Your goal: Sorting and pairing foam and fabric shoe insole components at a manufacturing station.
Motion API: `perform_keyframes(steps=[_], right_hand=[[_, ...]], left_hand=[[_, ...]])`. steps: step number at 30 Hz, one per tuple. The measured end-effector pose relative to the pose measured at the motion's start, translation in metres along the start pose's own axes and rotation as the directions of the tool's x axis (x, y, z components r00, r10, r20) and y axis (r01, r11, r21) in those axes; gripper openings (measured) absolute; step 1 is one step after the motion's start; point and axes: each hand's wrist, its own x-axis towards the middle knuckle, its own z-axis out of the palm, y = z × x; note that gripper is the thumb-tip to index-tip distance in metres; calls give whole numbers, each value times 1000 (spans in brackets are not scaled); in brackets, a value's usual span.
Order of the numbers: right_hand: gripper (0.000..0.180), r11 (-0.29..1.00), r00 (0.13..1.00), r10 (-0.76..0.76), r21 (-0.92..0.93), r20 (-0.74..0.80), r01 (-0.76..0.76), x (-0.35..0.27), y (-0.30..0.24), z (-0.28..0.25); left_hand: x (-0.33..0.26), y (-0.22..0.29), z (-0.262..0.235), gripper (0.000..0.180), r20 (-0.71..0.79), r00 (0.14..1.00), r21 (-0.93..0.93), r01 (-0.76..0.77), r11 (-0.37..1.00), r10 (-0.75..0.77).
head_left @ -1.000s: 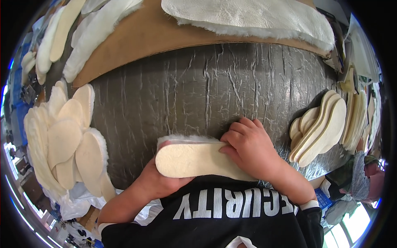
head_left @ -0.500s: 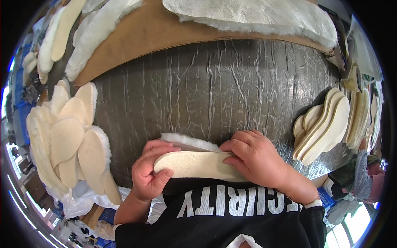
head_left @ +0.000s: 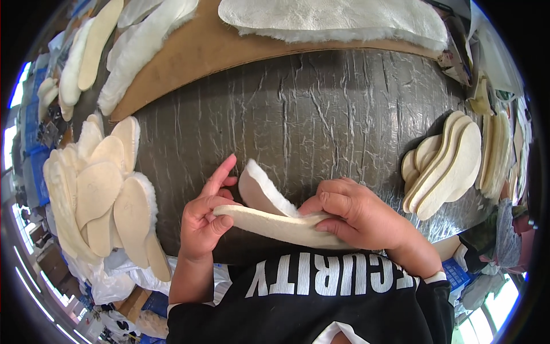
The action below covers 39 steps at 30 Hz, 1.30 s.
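A cream felt insole [head_left: 275, 226] lies lengthwise in front of my chest, its middle sagging slightly. My left hand [head_left: 207, 209] pinches its left end between thumb and fingers, with the index finger stretched away over the table. At the other end, my right hand [head_left: 352, 212] is closed on the insole and on a fleece-edged piece [head_left: 263, 192]. That piece has a smooth pale face and white fluff along its edge. Its free end sticks up behind the insole, apart from my left fingers. My right fingers hide where the two pieces meet.
Left on the dark, wrinkled plastic-covered table [head_left: 252, 109] lies a heap of fleece-backed insoles [head_left: 100, 189]. Stacked cream insoles [head_left: 450, 166] lie at the right. Across the back, a cardboard sheet [head_left: 189, 71] carries a large white fleece piece [head_left: 332, 20].
The free end of the fleece-edged piece has swung up and away from the insole, out of my left fingers. My left index finger has straightened. The insole has tipped and sags more.
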Motion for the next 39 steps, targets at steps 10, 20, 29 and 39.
perform_keyframes(steps=[10, 20, 29, 39], right_hand=[[38, 996, 995, -82, 18, -54, 83, -9, -8, -2], [21, 981, 981, 188, 46, 56, -191, 9, -9, -11], [11, 826, 977, 206, 527, 51, -202, 8, 6, 4], [10, 837, 996, 81, 541, 32, -85, 6, 9, 5]], left_hand=[[12, 4, 11, 27, 36, 997, -359, 83, 930, -75], [6, 32, 31, 22, 70, 960, 191, -279, 941, 271], [14, 36, 31, 23, 224, 890, 97, -426, 900, 397], [24, 28, 40, 24, 65, 976, -189, -192, 963, 207]])
